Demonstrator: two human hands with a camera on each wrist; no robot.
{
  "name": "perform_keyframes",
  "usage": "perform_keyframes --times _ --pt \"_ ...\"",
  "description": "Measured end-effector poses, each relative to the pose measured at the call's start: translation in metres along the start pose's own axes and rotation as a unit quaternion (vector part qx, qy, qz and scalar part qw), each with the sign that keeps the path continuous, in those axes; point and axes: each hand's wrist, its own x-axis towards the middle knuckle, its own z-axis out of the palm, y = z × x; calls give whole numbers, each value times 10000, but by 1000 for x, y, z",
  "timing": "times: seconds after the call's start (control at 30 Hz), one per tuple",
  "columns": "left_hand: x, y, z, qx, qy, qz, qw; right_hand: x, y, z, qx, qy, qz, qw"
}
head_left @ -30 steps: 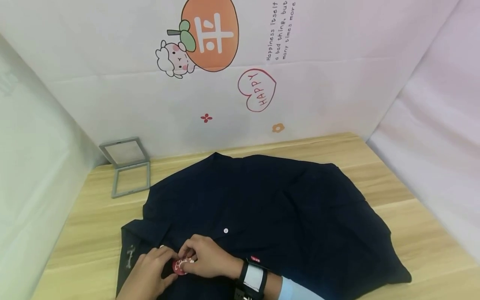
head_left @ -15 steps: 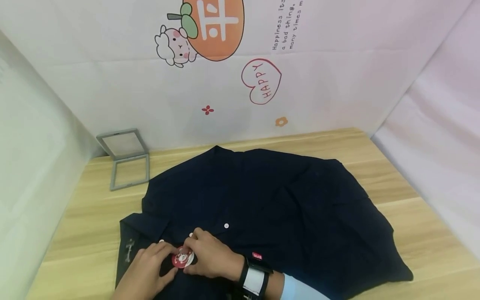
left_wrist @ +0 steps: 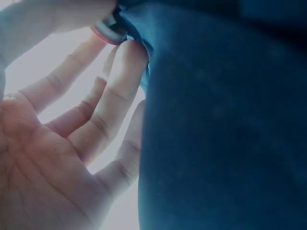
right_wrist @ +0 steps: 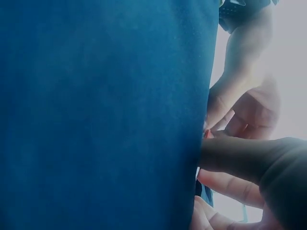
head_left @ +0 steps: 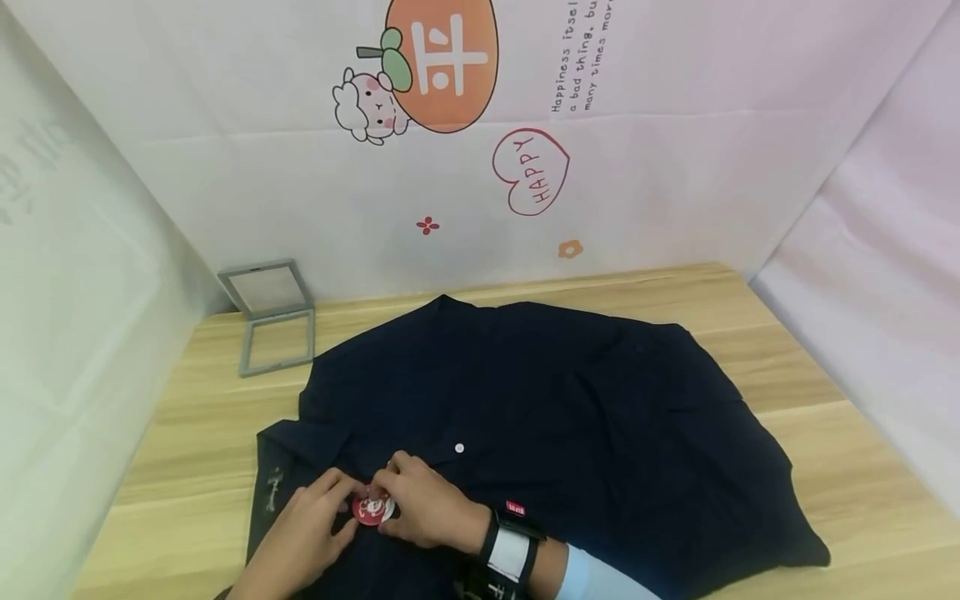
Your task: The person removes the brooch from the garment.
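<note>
A round red badge (head_left: 368, 511) with a white cartoon print lies against the dark navy shirt (head_left: 547, 400), low in the head view. My left hand (head_left: 307, 529) pinches its left edge between thumb and fingers. From the other side, my right hand (head_left: 431, 507) grips the right edge, its fingertips covering part of the top. The left wrist view shows the rim of the badge (left_wrist: 112, 34) at the fingertips, close to bunched shirt cloth (left_wrist: 225, 120). In the right wrist view, cloth hides most of the badge and several fingertips. The badge's back cannot be made out.
An open grey hinged frame (head_left: 277, 325) stands at the table's back left. The wooden table (head_left: 795, 367) shows around the shirt. White printed cloth (head_left: 645, 183) hangs behind and at both sides. A white button (head_left: 460, 448) lies above my right hand.
My right thumb has slid off the badge's face to its lower right edge, so more of the print shows. Both hands stay at the badge; the head view has shifted slightly.
</note>
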Motion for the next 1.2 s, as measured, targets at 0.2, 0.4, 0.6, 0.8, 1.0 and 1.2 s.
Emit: perform_keyframes --times 0.2,0.4,0.6,0.8,1.0,1.2 --pt "-1 2 2 -33 22 -118 9999 -1 1 3 194 33 -103 9998" --pt "2 5 0 -89 -15 -431 9990 -1 3 2 341 21 -253 9991" --pt "4 5 0 -40 29 -419 9991 1 4 2 407 50 -293 9987" --pt "0 2 2 -23 108 -161 9998 0 3 5 378 33 -328 9987" --pt "-1 1 2 -136 232 -84 9996 0 2 1 534 -121 -324 9980" --pt "0 -1 4 -103 326 15 9994 -2 -1 -11 851 -196 -298 9957"
